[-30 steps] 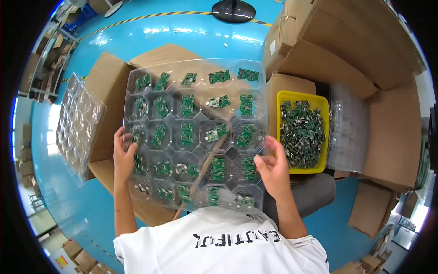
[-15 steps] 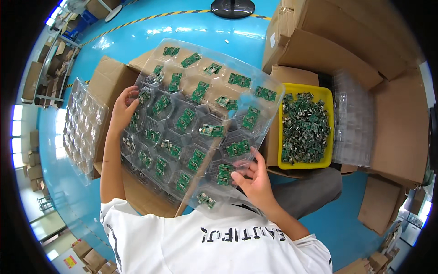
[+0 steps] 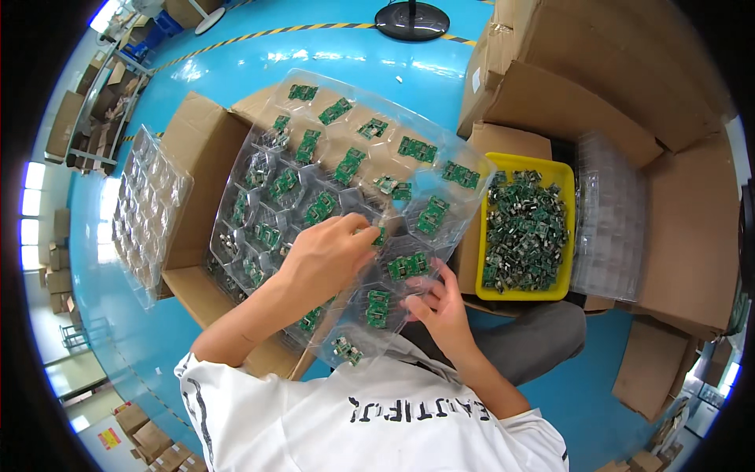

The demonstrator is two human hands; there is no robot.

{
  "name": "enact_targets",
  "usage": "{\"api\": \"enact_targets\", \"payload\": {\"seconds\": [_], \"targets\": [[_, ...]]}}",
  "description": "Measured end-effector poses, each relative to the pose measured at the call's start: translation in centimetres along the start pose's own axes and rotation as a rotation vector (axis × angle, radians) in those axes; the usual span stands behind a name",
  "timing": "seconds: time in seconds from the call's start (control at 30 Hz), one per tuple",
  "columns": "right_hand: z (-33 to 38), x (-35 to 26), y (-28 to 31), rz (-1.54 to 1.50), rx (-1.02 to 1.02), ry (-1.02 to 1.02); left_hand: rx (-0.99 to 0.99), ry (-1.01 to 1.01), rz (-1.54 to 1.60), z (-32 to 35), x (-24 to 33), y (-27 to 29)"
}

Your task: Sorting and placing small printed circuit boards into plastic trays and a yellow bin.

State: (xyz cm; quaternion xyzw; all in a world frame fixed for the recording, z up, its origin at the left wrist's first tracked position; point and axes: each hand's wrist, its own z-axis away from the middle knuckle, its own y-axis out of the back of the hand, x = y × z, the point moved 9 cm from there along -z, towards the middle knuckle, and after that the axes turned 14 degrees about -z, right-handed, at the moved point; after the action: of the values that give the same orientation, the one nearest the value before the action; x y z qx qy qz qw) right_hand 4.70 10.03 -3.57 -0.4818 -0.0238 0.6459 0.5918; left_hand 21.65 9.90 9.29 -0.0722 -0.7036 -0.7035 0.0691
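Observation:
A clear plastic blister tray lies tilted in front of me, with small green circuit boards in its hexagonal pockets. My left hand has its fingers curled together over a middle pocket, pinching a green circuit board that is mostly hidden under them. At the near right edge, my right hand grips the tray, the thumb on one side and the fingers seen through the plastic. Beside that hand sit two more boards, an upper green board and a lower green board.
An open cardboard box stands under the tray. To the right, a yellow bin holds a heap of circuit boards. Empty clear trays lean in a large carton; another clear tray stack stands at the left.
My left hand has left the tray's left edge and moved right to a middle pocket, closing on a board there. My right hand keeps its hold on the tray edge.

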Motion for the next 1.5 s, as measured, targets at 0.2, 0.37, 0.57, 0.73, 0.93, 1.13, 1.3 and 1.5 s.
{"api": "enact_targets", "payload": {"seconds": [0.2, 0.37, 0.57, 0.73, 0.93, 1.13, 1.3, 1.5], "targets": [[2.7, -14.9, -2.6, 0.712, 0.207, 1.045, -0.05, 0.065, -0.114, -0.4, 0.0, -2.0], [-5.3, -13.3, -12.4, 1.444, -0.256, 0.927, 0.032, 0.088, -0.049, -0.3, 1.0, -2.2], [-9.3, -11.2, -15.0, 1.887, -0.129, 0.744, 0.199, 0.152, 0.057, 0.4, 0.1, -1.0], [-9.2, -11.4, -14.6, 1.859, -0.12, 0.855, 0.274, 0.189, 0.216, 0.6, -0.6, -0.9], [-8.9, -11.2, -13.5, 1.922, -0.229, 0.771, 0.246, 0.448, 0.69, 0.6, -3.8, 0.0], [-8.4, -14.4, -11.4, 1.265, -0.156, 0.814, 0.354, 0.406, 0.714, -7.3, -12.3, 1.5], [-10.4, -13.2, -7.3, 0.516, -0.141, 0.41, 0.135, 0.284, 0.349, -12.5, -12.1, -0.2], [-7.1, -16.5, -2.0, 0.012, -0.029, 0.507, -0.06, -0.008, -0.011, -15.4, -10.1, -2.5]]}}
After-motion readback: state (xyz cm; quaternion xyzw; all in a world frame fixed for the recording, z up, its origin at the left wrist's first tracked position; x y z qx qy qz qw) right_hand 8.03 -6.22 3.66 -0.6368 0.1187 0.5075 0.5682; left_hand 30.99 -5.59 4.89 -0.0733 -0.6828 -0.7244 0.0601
